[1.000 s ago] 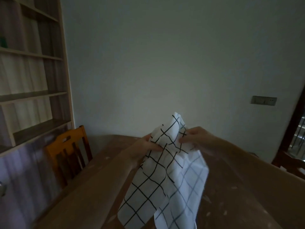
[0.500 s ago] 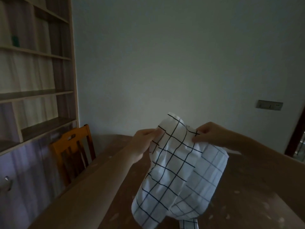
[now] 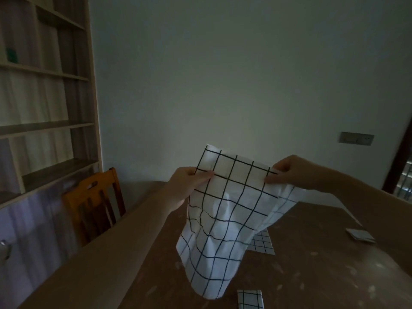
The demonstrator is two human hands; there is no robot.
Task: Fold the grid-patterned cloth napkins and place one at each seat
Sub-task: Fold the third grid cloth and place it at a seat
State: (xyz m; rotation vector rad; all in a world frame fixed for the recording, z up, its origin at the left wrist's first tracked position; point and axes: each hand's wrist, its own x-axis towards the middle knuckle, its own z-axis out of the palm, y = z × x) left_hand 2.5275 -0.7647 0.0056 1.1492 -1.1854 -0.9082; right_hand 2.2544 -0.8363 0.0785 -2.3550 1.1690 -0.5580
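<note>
I hold a white napkin with a black grid [image 3: 225, 210] in the air above the wooden table [image 3: 312, 270]. My left hand [image 3: 186, 186] pinches its upper left edge. My right hand [image 3: 289, 171] pinches its upper right edge. The cloth is stretched between the hands and hangs down loosely, its lower part bunched. A folded grid napkin [image 3: 250, 299] lies on the table near the bottom edge. Another grid cloth [image 3: 263, 243] lies flat behind the hanging one, partly hidden. A small folded napkin [image 3: 360, 235] rests at the table's right side.
An orange wooden chair [image 3: 93, 204] stands at the table's left side. A tall shelf unit [image 3: 44, 108] fills the left wall. A plain wall with a switch plate [image 3: 356, 138] is ahead. A dark doorway [image 3: 401, 170] is at the right.
My hands have drawn apart along the napkin's top edge, spreading the cloth wider and flatter. The view has tipped down a little, showing more napkins on the table.
</note>
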